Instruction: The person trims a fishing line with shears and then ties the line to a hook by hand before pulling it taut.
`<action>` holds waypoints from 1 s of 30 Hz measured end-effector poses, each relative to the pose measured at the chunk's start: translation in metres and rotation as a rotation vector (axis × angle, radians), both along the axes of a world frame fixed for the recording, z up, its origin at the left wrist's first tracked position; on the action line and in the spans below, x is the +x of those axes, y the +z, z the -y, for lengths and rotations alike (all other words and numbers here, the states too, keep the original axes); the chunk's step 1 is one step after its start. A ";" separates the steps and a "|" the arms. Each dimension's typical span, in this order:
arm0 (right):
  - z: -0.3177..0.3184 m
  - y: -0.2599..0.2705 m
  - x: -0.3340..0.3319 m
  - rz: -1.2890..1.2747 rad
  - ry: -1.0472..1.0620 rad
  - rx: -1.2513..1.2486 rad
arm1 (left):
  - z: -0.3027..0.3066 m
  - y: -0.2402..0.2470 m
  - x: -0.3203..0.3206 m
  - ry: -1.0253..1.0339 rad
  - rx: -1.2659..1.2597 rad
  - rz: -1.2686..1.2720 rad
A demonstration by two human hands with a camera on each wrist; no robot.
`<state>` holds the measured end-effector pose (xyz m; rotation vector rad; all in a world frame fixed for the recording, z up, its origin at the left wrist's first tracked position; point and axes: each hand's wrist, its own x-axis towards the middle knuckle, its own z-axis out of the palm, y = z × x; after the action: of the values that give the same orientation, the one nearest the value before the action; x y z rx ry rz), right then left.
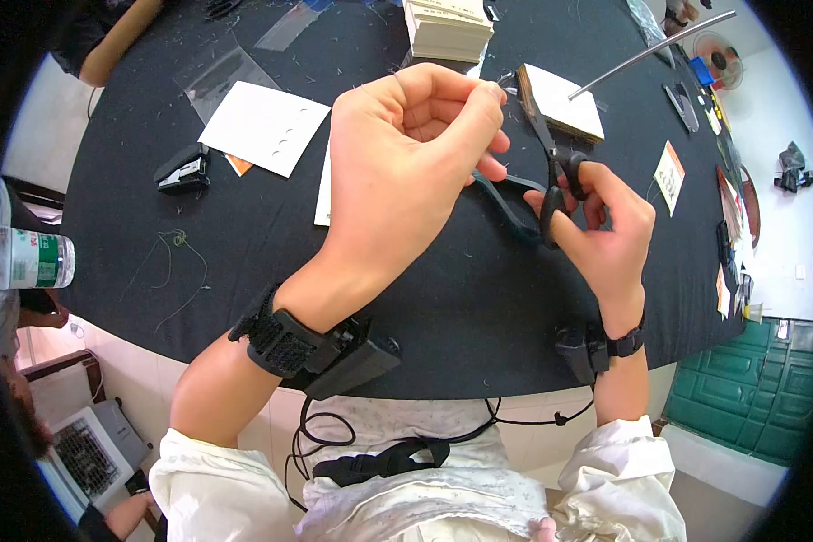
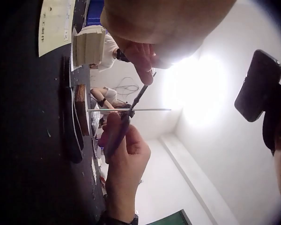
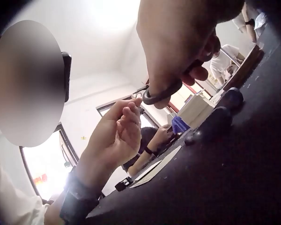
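My right hand (image 1: 610, 226) holds a pair of scissors (image 1: 546, 135) by their black loops, thumb and fingers through the handles, blades pointing away from me. Beside the blade tips, my left hand (image 1: 415, 154) pinches a small thin item (image 1: 508, 83) between thumb and index finger; I cannot tell what it is. Its other fingers are curled loosely. In the left wrist view, the scissors (image 2: 139, 96) reach up to the pinching fingertips, raised over the table. A dark, long-handled tool (image 1: 508, 210) lies below the hands on the black cloth.
Past the scissors lies a white-topped block (image 1: 560, 104) with a metal rod (image 1: 650, 56) slanting over it. A stack of cards (image 1: 447, 32) stands at the far side. White sheets (image 1: 266, 126), a stapler (image 1: 184, 170) and loose thread (image 1: 179, 239) lie left.
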<state>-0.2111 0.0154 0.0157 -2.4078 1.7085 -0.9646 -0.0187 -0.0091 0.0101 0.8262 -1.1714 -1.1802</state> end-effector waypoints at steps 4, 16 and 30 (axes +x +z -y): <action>-0.001 -0.003 0.000 0.014 0.008 0.016 | 0.000 -0.001 -0.001 -0.016 0.009 -0.022; 0.001 -0.006 -0.001 0.019 -0.001 -0.027 | -0.001 -0.002 -0.001 -0.063 0.002 -0.026; 0.003 0.008 -0.012 0.855 0.549 0.772 | 0.006 -0.004 0.003 0.026 0.080 -0.048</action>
<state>-0.2235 0.0120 0.0232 -1.4722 0.8095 -0.8276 -0.0155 -0.0150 0.0062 0.8665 -1.0771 -1.2251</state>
